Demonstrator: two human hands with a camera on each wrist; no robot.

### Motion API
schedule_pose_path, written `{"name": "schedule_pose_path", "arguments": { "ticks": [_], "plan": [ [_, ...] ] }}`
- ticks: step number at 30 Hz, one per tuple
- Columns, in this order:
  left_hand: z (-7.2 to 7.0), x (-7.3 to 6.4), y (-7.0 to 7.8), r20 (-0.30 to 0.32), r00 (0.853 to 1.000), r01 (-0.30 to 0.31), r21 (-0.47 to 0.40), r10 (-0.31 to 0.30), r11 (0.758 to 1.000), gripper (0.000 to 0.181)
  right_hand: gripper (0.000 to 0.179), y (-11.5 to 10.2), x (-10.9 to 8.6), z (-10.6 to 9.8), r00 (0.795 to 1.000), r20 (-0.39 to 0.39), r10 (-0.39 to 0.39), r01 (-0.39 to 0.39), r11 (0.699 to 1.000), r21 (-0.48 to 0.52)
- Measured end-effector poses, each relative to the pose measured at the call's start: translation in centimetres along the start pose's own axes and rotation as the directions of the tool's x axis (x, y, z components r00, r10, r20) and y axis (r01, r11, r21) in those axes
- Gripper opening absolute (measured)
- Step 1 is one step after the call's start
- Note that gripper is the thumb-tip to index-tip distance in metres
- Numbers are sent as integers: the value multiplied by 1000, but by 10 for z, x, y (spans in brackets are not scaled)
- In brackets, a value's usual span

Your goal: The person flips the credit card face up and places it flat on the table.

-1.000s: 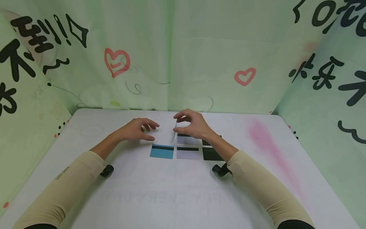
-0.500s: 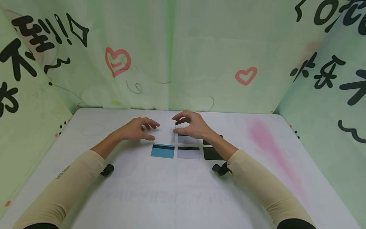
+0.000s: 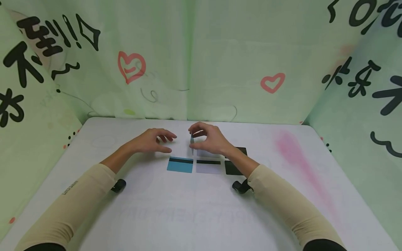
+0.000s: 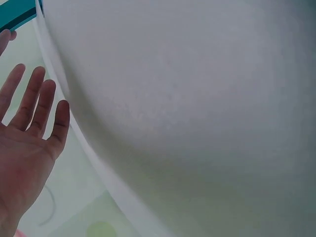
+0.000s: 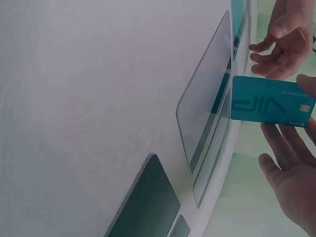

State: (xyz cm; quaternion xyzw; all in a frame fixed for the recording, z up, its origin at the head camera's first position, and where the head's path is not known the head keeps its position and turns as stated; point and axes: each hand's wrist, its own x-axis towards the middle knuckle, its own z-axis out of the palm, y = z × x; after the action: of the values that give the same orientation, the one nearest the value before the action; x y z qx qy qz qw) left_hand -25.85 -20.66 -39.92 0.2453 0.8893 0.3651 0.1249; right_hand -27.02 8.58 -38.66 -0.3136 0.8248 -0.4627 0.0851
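And here is the teal card (image 5: 269, 101), up in the right hand (image 3: 209, 137), pinched between thumb and fingers, its chip and lettering facing the right wrist camera! From the head view it stands upright and nearly edge-on, and there's the change: where only a thin line showed half a second ago, a narrow blue sliver now appears, so the card has swivelled slightly while both hands have barely shifted. My read: a small turn in the grip, the card mid-handling and not yet released. Whether its lower edge touches the worktop (image 3: 157, 209), I can't tell. Just across from it, the left hand (image 3: 150, 142) holds nothing, fingers extended and apart, well clear of that grip. Below, nearest the person, lie a blue card (image 3: 179, 166) with a dark stripe, a lilac card (image 3: 208, 168) beside it, then a dark card (image 3: 233, 168) partly under the right forearm; behind these, a second lilac card (image 3: 207, 153) and a second dark card (image 3: 242, 150), both partly covered. Beyond the far edge hangs green cloth (image 3: 226, 52).
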Motion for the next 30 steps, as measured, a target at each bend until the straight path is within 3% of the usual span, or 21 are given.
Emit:
{"name": "schedule_pose_path", "arguments": {
  "ticks": [8, 17, 30],
  "plan": [
    [-1, 0, -4, 4, 1000, -12, -6, 12, 1000, 54, 54, -1, 2, 6, 1000, 5, -3, 4, 1000, -29],
    [-2, -2, -3, -2, 1000, -6, -8, 6, 1000, 54, 63, -1, 2, 10, 996, 14, 84, -83, 994, -71],
    [-2, -4, -4, -5, 1000, 14, -12, -14, 1000, 55, 62, 4, 1, 15, 990, 23, 136, -133, 985, -106]
  ]
}}
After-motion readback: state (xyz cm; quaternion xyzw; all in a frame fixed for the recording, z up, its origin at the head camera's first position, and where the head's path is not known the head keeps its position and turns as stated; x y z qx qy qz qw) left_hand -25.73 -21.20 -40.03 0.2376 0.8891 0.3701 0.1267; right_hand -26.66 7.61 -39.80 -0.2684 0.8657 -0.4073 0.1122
